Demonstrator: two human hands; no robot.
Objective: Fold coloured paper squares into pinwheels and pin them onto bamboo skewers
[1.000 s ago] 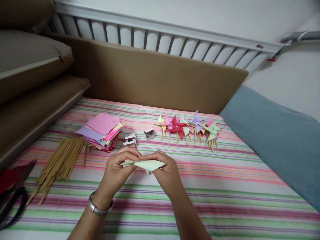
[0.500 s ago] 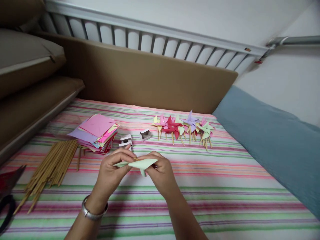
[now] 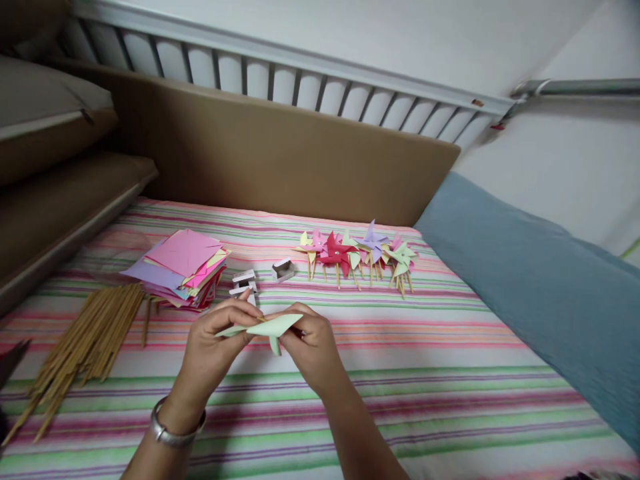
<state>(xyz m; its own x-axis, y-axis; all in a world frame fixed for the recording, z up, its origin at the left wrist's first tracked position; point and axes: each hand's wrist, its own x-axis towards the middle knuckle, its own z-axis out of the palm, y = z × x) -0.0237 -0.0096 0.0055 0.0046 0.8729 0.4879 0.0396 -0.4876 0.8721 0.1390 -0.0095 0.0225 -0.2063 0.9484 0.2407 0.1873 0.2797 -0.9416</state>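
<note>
A pale green paper pinwheel (image 3: 276,326) is held up between my two hands, its blades folded. My left hand (image 3: 216,337), with a silver bangle at the wrist, pinches its left side. My right hand (image 3: 313,343) is closed on its right side. A bit of a yellowish stick (image 3: 261,319) shows behind the paper at the fingertips; most of it is hidden. Just beyond my left hand stand small white open boxes (image 3: 245,280), and another small box (image 3: 283,269) lies to their right.
A stack of coloured paper squares (image 3: 185,253) and a pile of wooden sticks (image 3: 95,333) lie on the left of the striped cloth (image 3: 450,413). Several finished pinwheels (image 3: 337,253) lie at the back. A brown board (image 3: 260,160) stands behind; dark blades (image 3: 13,360) show at the left edge.
The view has shifted slightly, so everything sits a little further left, and the scissors at the left are mostly out of frame. Both hands keep nearly the same hold on the green pinwheel.
</note>
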